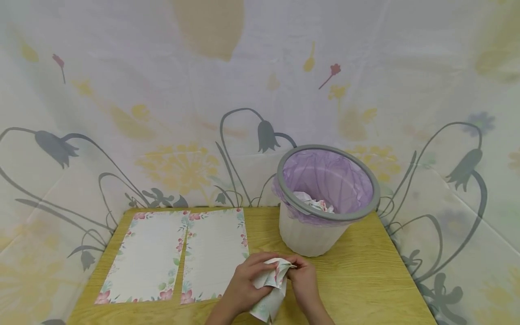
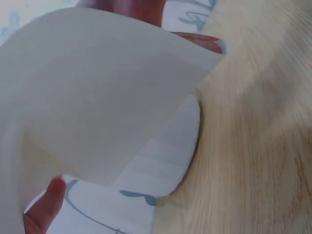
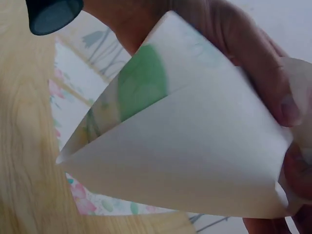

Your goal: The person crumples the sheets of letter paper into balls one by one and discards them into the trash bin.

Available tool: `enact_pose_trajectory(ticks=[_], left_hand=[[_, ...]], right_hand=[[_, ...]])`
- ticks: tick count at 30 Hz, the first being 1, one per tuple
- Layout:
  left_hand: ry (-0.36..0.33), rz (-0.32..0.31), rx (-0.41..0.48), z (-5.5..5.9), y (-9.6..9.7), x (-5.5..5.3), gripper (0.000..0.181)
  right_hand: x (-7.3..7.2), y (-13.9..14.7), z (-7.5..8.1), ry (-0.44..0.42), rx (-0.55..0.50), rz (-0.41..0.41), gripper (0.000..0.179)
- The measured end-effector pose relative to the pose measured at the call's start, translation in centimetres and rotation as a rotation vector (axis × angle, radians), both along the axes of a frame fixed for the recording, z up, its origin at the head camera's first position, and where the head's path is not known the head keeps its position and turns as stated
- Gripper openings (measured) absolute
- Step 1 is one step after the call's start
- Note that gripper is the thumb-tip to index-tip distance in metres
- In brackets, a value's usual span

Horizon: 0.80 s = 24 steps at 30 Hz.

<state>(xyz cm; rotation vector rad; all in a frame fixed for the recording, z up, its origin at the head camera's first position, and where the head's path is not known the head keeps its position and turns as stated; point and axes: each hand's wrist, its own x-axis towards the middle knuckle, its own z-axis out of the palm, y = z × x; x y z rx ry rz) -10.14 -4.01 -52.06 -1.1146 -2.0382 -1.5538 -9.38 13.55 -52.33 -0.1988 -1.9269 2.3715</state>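
Observation:
A partly crumpled sheet of floral-bordered paper (image 1: 271,295) is held between both hands near the table's front. My left hand (image 1: 247,280) grips it from the left, fingers over its upper part and thumb against its face. On the other side, my right hand (image 1: 304,280) pinches the paper's upper right edge. In the left wrist view the pale paper (image 2: 97,92) bends across most of the picture and hides much of the hands. The right wrist view shows the folded paper (image 3: 195,141) with a green printed leaf on one flap.
Two flat floral-bordered sheets, a left one (image 1: 142,257) and a right one (image 1: 215,257), lie side by side on the wooden table (image 1: 357,289). Behind the right hand stands a white bin (image 1: 310,237) with a grey rim, purple liner (image 1: 345,180) and crumpled paper (image 1: 314,203) inside.

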Motion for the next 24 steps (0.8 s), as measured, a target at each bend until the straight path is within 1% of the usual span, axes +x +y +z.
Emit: enact_pose_trajectory(ticks=[3,5,7,9,11,13,15,16,18,20,22,24], left_hand=[[0.072,0.015,0.073,0.2,0.0,-0.2,0.047],[0.121,0.031,0.103,1.0,0.0,-0.2,0.049],[0.153,0.041,0.111,2.0,-0.1,-0.1,0.056],[0.177,0.044,0.115,2.5,-0.3,-0.2,0.057],[0.183,0.049,0.114,2.3,-0.4,-0.4,0.053],[0.188,0.058,0.114,1.6,-0.5,-0.7,0.048],[0.183,0.065,0.113,0.6,-0.6,-1.1,0.044],[0.181,0.065,0.109,0.2,-0.6,-1.2,0.042],[0.177,0.069,0.096,-0.4,-0.6,-1.3,0.04],[0.174,0.074,0.081,-0.8,-0.6,-1.4,0.039],[0.178,0.075,0.059,-0.9,-0.6,-1.4,0.036],[0.182,0.055,0.039,-0.8,-0.6,-1.4,0.035]], right_hand=[[0.0,0.0,0.0,0.0,0.006,0.021,0.023],[0.0,0.1,-0.1,-0.001,0.007,0.055,0.024],[0.0,0.3,-0.3,0.037,-0.012,0.118,0.022],[0.1,0.8,-0.6,0.106,-0.058,0.218,0.024],[0.1,1.3,-0.8,0.199,-0.133,0.345,0.032],[0.1,1.8,-0.9,0.266,-0.229,0.481,0.038],[0.1,2.1,-0.8,0.28,-0.289,0.579,0.043],[0.1,2.2,-0.8,0.271,-0.296,0.604,0.043],[0.1,2.3,-0.7,0.229,-0.276,0.618,0.041],[0.0,2.2,-0.6,0.185,-0.232,0.605,0.037],[0.0,2.1,-0.5,0.153,-0.196,0.585,0.034],[-0.1,2.1,-0.6,0.143,-0.187,0.571,0.035]])
